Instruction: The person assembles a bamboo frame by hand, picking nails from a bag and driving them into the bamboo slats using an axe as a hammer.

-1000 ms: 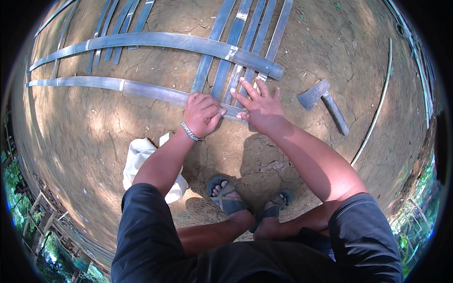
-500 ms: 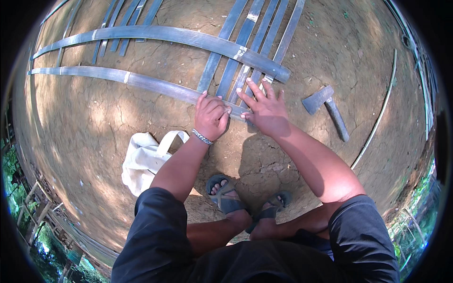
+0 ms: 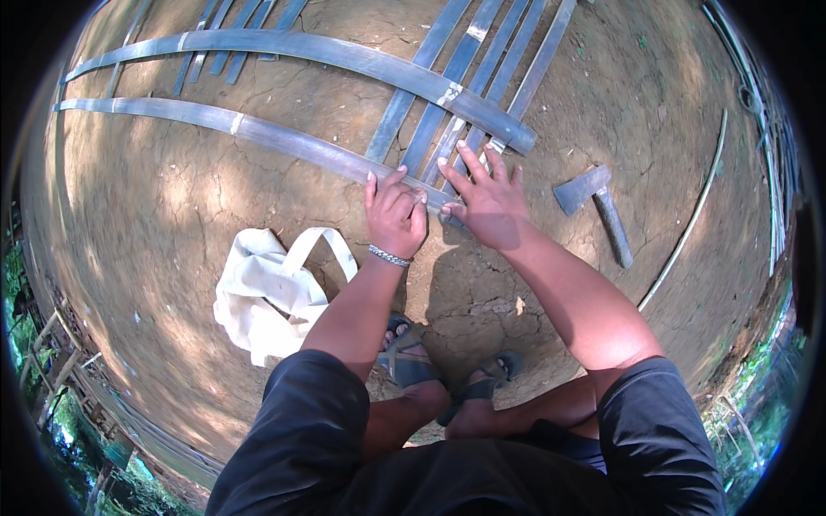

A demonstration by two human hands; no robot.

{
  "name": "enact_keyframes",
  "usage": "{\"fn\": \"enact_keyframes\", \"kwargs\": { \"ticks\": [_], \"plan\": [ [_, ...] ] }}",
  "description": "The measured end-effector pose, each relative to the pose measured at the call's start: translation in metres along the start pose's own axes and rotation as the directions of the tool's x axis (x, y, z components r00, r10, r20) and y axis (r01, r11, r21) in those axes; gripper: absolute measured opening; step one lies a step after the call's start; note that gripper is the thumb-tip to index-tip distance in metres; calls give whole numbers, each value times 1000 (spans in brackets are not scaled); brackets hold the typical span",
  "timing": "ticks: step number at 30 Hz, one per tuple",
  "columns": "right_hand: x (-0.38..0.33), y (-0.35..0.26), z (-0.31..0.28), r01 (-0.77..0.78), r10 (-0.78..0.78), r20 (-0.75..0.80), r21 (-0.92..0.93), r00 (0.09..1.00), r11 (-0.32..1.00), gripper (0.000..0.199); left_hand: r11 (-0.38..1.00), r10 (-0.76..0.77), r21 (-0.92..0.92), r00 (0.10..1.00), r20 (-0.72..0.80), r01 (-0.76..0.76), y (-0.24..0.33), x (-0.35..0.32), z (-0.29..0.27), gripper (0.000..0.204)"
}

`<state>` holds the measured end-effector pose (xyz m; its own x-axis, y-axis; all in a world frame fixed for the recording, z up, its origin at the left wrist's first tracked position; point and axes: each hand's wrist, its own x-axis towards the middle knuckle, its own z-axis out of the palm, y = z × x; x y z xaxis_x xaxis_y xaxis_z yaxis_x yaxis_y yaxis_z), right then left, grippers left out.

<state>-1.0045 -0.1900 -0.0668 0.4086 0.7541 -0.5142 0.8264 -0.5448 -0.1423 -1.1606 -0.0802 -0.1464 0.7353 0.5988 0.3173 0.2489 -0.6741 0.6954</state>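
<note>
I squat over flat grey bamboo strips woven into a loose lattice on bare earth. My left hand (image 3: 394, 211), with a metal bracelet on the wrist, presses flat on the near crosswise strip (image 3: 258, 135). My right hand (image 3: 484, 196) lies beside it with fingers spread over the near ends of the lengthwise strips (image 3: 447, 95), where they pass under the far crosswise strip (image 3: 344, 56). Neither hand grips anything.
A hatchet (image 3: 598, 206) lies on the ground to the right of my right hand. A thin bamboo sliver (image 3: 688, 219) lies further right. A white cloth bag (image 3: 267, 292) rests left of my knees. My sandalled feet (image 3: 447, 374) are below the hands.
The view has shifted a little, showing more of the white bag. Both hands stay on the strips, with the right hand's fingers spread slightly wider.
</note>
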Motion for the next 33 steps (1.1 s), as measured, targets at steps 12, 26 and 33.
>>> {"fn": "enact_keyframes", "kwargs": {
  "ticks": [12, 26, 33],
  "plan": [
    [-19, 27, 22, -17, 63, -273, 168, 960, 986, 82, 999, -43, -5, 997, -58, 42, 2, -8, 9, 9],
    [-149, 234, 88, -582, 616, -321, 205, 720, 787, 55, 999, -49, -4, 996, -70, 49, 2, -8, 6, 6],
    [-177, 144, 75, -352, 520, 6, 743, 854, 570, 37, 997, -70, -16, 996, -63, 69, 3, -8, -1, 5]
  ]
}}
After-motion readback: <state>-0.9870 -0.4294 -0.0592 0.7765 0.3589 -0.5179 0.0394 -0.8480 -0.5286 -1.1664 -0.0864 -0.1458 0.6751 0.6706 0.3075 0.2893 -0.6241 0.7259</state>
